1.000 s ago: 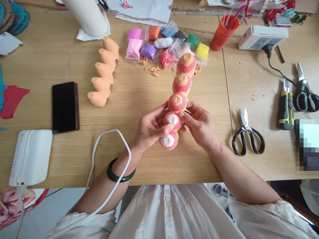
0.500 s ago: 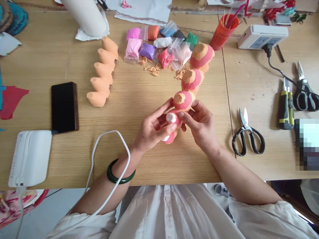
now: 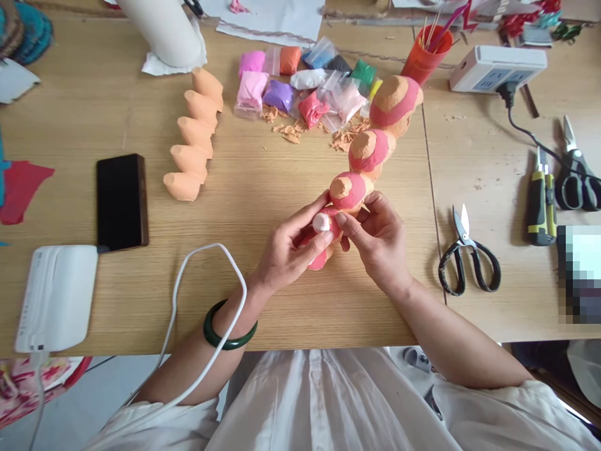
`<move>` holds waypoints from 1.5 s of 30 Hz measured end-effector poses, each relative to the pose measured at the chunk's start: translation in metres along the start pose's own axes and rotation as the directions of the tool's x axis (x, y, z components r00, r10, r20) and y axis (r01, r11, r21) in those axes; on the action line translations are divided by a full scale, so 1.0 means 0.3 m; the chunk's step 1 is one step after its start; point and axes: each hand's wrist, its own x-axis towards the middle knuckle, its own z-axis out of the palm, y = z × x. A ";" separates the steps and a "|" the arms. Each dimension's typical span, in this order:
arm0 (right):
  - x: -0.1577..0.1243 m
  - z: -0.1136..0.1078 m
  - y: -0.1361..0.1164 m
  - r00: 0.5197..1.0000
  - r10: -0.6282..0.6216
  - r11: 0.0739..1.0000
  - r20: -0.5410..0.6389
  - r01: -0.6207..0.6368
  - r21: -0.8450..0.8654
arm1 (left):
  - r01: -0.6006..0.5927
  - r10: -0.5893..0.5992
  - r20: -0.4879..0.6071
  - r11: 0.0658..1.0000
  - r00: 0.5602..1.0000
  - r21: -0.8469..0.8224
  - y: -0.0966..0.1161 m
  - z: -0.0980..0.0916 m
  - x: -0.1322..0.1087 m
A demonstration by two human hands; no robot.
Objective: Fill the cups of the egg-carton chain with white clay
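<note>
Between my hands is a row of joined egg-carton cups (image 3: 348, 189), orange with pink clay bands round the cones. Its near end lies in my fingers, and the row slants up to the far right. A white clay cap (image 3: 322, 222) covers the tip of one near cone. My left hand (image 3: 293, 247) grips the near end from the left, thumb across the pink cup. My right hand (image 3: 375, 241) pinches the same cup from the right, thumb pressed beside the white cap. The fingers underneath are partly hidden.
A plain orange egg-carton strip (image 3: 194, 138) lies left. Bagged clay (image 3: 279, 96) and orange scraps (image 3: 290, 131) lie behind. Scissors (image 3: 464, 250), a utility knife (image 3: 541, 200) and a power strip (image 3: 500, 69) are right. A phone (image 3: 121, 202) and white cable (image 3: 174, 294) lie left.
The far end of the carton row has swung up and to the right, towards the red cup. Both hands keep their hold at the near end, nearly in place.
</note>
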 end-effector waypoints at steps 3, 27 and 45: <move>-0.003 0.003 0.002 1.000 -0.027 1.000 -0.005 0.027 -0.007 | 0.020 -0.020 -0.003 1.000 1.000 -0.004 -0.002 0.001 0.000; -0.022 0.007 0.013 0.998 -0.060 0.993 -0.008 0.059 -0.103 | 0.196 -0.213 -0.078 0.964 0.974 -0.178 0.006 0.012 0.004; 0.001 -0.002 0.030 1.000 -0.001 0.997 0.023 0.003 -0.079 | 0.211 -0.266 -0.163 0.933 0.950 -0.293 -0.007 0.024 0.011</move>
